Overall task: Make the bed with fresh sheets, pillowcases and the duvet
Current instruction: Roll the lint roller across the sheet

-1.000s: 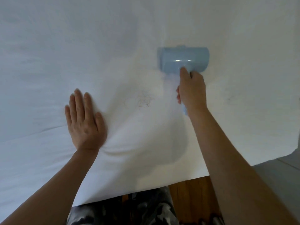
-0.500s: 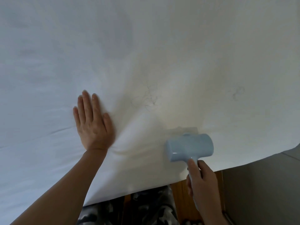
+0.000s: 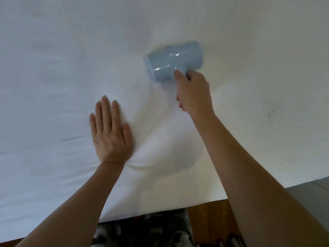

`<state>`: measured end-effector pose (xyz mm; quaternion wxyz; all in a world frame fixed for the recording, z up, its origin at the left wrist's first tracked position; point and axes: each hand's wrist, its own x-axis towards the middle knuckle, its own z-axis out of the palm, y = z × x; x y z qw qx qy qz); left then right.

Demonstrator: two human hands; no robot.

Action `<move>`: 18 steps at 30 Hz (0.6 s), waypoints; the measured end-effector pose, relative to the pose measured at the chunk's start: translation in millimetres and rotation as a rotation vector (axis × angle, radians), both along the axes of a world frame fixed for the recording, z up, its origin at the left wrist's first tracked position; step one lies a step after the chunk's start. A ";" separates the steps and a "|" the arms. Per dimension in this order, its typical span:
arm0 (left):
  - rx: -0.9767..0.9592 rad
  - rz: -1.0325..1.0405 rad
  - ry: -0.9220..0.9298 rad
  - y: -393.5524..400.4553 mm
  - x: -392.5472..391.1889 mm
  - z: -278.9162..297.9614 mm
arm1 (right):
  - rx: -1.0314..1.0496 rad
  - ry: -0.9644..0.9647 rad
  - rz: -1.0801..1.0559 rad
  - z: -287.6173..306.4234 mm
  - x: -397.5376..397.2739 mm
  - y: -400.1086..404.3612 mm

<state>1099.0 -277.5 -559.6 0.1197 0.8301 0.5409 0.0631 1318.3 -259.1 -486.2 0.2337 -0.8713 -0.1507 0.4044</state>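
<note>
1. Head view, the work itself: the white sheet (image 3: 53, 68) lies spread over the bed and fills most of the picture, its near edge running along the bottom above a strip of wooden floor (image 3: 208, 209). The right hand (image 3: 194, 93) is curled round the handle of a pale blue lint roller (image 3: 174, 61), whose drum lies on the sheet just beyond the knuckles (the handle itself is hidden inside the fist).

2. Same view, the bracing hand: the left hand (image 3: 110, 132) presses flat on the sheet, fingers straight and together, holding nothing. Creases fan out from its heel towards the roller, so the cloth looks pulled taut between the two hands.

3. What is left to pick up: a faint dark smudge (image 3: 269, 114), possibly hair, sits on the sheet to the right of the right forearm, apart from the roller.

4. Doing the step well, as I judge it: keep the flat palm planted so the sheet cannot bunch under the drum, roll in straight overlapping passes with even pressure, and work across towards that mark on the right.

5. The risk: a drum tilted onto one end (it looks slightly angled here) would skip debris and drag a wrinkle.
</note>
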 end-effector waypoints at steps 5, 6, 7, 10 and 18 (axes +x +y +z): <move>0.002 0.001 -0.005 0.4 -0.2 -0.2 | 0.051 -0.029 0.039 0.4 23.7 88.7; 0.002 0.001 -0.005 0.5 -0.3 -0.5 | 0.038 -0.025 0.045 -0.2 23.5 87.4; 0.001 0.001 -0.006 0.5 -0.6 -0.9 | 0.030 -0.027 0.050 0.0 21.9 80.5; -0.004 -0.001 0.002 0.6 -1.3 -0.3 | 0.011 -0.049 0.052 -0.7 10.9 31.7; -0.024 0.004 0.011 -0.4 -0.1 2.1 | -0.193 0.073 -0.027 32.4 -37.9 -171.1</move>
